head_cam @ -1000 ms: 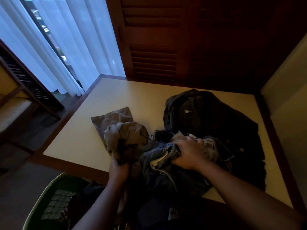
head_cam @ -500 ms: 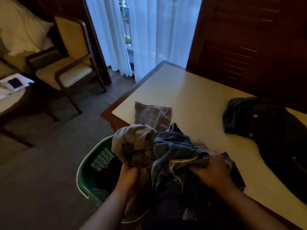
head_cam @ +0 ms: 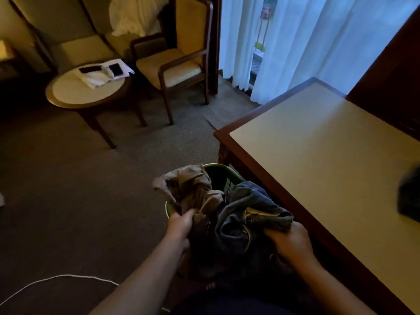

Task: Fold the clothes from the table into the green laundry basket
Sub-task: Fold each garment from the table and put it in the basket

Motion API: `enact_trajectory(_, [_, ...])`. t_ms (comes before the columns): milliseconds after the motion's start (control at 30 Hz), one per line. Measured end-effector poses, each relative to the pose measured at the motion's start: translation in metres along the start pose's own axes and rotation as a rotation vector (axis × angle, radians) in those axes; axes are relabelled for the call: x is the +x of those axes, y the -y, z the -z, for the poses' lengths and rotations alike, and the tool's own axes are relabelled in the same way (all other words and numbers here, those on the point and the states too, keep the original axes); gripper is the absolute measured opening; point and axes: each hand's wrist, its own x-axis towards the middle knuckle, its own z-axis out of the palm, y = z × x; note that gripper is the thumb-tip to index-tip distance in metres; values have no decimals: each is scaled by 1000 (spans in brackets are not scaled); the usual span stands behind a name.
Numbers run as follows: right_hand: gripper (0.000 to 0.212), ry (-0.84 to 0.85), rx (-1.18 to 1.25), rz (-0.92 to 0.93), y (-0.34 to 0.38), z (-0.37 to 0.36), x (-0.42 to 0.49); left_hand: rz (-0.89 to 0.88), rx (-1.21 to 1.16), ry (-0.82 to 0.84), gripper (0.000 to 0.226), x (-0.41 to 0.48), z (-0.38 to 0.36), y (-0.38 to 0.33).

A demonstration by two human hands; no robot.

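1. Over the green basket (head_cam: 219,172), which stands on the floor by the table's (head_cam: 318,155) near-left side, two bunched garments are held up.
2. The left hand (head_cam: 181,226) curls round the tan garment (head_cam: 191,189); the right hand (head_cam: 291,242) clutches the jeans (head_cam: 247,214).
3. Neither looks folded, and neither is in the basket yet.
4. Count: one basket, two held garments, and one dark garment (head_cam: 409,196) left on the table, far right.

Both bare forearms are stretched forward from the near edge and drawn slightly together. The left hand (head_cam: 181,226) is closed round a tan garment (head_cam: 193,189). The right hand (head_cam: 289,241) is turned knuckles up, its fingers curled into a denim garment (head_cam: 250,214).
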Motion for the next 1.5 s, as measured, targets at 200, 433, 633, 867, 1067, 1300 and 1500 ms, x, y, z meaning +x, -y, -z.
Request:
enact_trajectory(200, [5, -16, 45, -9, 7, 1, 21, -180, -98, -62, 77, -1, -17, -41])
enact_trajectory(433, [6, 62, 59, -58, -5, 14, 48, -275, 24, 87, 76, -2, -17, -56])
enact_trajectory(633, [9, 232, 87, -99, -13, 27, 68, -170, 249, -7, 64, -26, -14, 13])
enact_trajectory(867, [34, 392, 147, -130, 0, 29, 80, -88, 226, -67, 38, -68, -58, 82])
enact_trajectory(1067, [39, 390, 173, 37, 34, 25, 93, -185, -88, -34, 29, -94, -101, 82])
enact_trajectory(1300, [7, 428, 432, 175, 54, 37, 93, -406, -213, -61, 51, -97, -113, 56])
enact_trajectory(1500, [27, 467, 628, 252, 78, 45, 79, -641, -125, -88, 41, -127, -114, 32])
